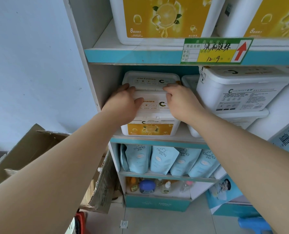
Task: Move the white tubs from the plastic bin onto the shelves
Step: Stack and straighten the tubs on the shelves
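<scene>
While both arms reach up from the foreground, I keep the left hand [123, 102] and right hand [181, 100] flat on the lid of a white tub [150, 122], fingers hooked over its back edge, one per side so it stays square. It sits at the front of the middle shelf [157, 141], against the left wall, probably being seated or pushed back. Behind it stands a second tub [150, 78]; to the right more tubs [238, 92] are stacked. I cannot see the bin.
</scene>
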Motion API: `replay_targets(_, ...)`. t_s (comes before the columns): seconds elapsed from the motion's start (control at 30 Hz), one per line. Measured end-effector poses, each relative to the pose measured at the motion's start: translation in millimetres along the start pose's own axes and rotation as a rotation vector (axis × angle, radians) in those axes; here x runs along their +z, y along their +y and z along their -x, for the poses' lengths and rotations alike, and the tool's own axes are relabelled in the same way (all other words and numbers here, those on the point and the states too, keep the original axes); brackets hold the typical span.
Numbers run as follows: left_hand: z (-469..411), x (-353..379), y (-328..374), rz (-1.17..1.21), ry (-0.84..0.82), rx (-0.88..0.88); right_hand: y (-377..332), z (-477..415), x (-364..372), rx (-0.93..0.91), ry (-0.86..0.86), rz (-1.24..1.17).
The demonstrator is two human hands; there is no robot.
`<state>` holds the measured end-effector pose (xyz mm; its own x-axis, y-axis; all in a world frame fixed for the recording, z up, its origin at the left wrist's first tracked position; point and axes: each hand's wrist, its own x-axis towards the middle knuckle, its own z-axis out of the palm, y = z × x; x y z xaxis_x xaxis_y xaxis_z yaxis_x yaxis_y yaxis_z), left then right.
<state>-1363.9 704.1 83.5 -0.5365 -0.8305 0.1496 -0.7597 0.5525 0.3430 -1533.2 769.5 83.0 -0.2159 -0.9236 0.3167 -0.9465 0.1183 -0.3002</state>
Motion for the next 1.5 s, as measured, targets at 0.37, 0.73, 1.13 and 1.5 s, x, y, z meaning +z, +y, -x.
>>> replay_targets(0.37, 31, -2, 43, 0.078, 0.215, 0.009, 3, 81, -51, -0.093, 0.246, -0.166)
replay_targets(0.73, 46, 31, 143, 0.370, 0.111, 0.121, 102, 134, -100, 0.395, 0.371, -0.221)
replay_targets(1.13, 47, 25, 154, 0.615, 0.140, 0.089, 107, 114, -98, 0.436, 0.433, -0.649)
replay_targets(1.5, 62, 15, 109, 0.672, 0.258, 0.005, 71, 115, -86, 0.306, 0.353, -0.942)
